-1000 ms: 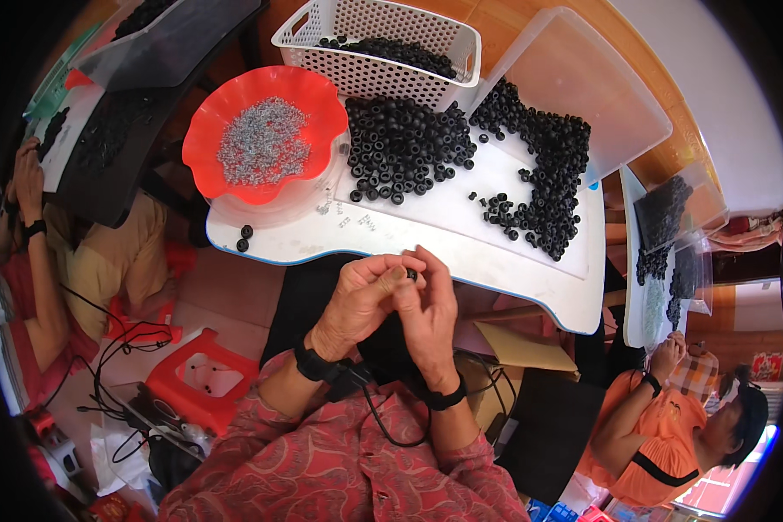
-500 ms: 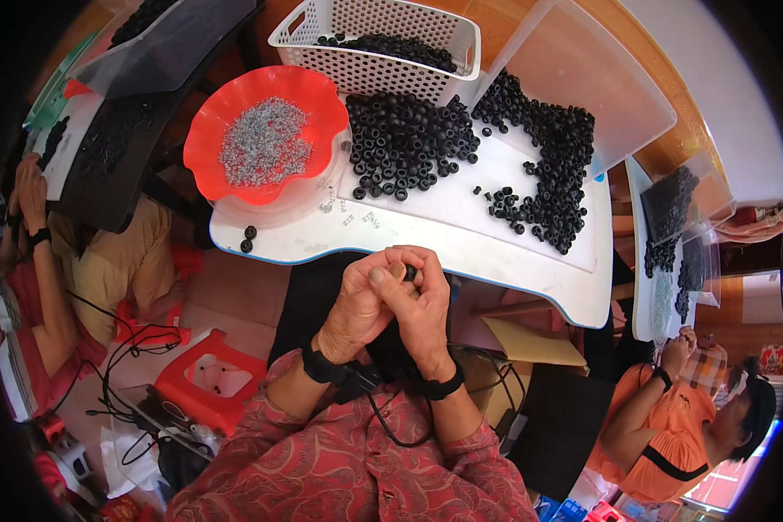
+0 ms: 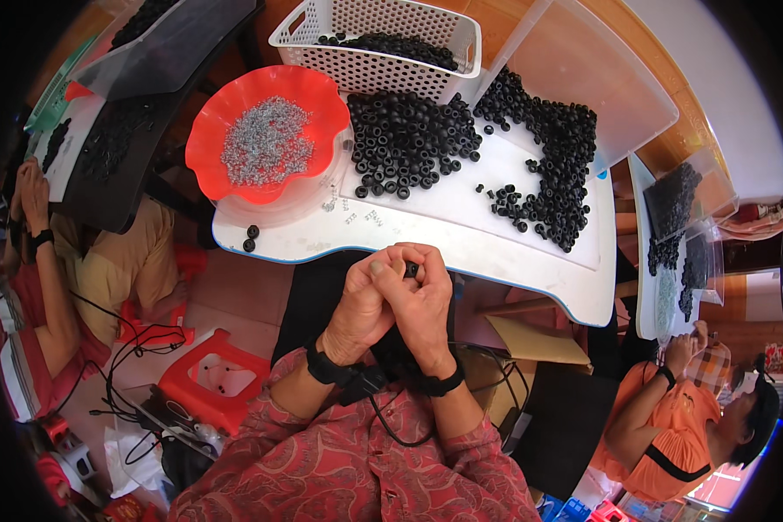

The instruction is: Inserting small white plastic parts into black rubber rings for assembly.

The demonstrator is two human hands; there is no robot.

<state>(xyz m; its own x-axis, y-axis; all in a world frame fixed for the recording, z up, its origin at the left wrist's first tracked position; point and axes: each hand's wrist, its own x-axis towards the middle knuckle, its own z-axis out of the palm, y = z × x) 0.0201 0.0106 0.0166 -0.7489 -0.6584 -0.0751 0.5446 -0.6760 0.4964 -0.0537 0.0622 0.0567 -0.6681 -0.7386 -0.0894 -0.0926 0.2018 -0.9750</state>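
My left hand (image 3: 353, 315) and my right hand (image 3: 421, 313) meet just in front of the table's near edge, fingers closed together. A small black ring-shaped part (image 3: 411, 270) shows between their fingertips, partly covered; both hands seem to grip it. Beyond them lies a heap of black ring-shaped parts (image 3: 409, 139) on the white table (image 3: 322, 239). More such parts (image 3: 565, 143) spread to the right. At the left, a red scalloped bowl (image 3: 207, 130) holds many tiny silvery pieces (image 3: 270, 143). Two loose black parts (image 3: 250, 238) sit near the left front edge.
A white perforated basket (image 3: 383, 80) with black parts stands at the back. Beside it a clear plastic bin (image 3: 596, 74) is tipped open. A red stool (image 3: 213, 383) and cables (image 3: 135, 348) are at left. Co-workers sit at both sides, one in an orange shirt (image 3: 657, 426).
My hands stay together, with only a slight shift of the fingers around the black part. The view has moved very slightly. The right-hand co-worker's hands have moved a little.
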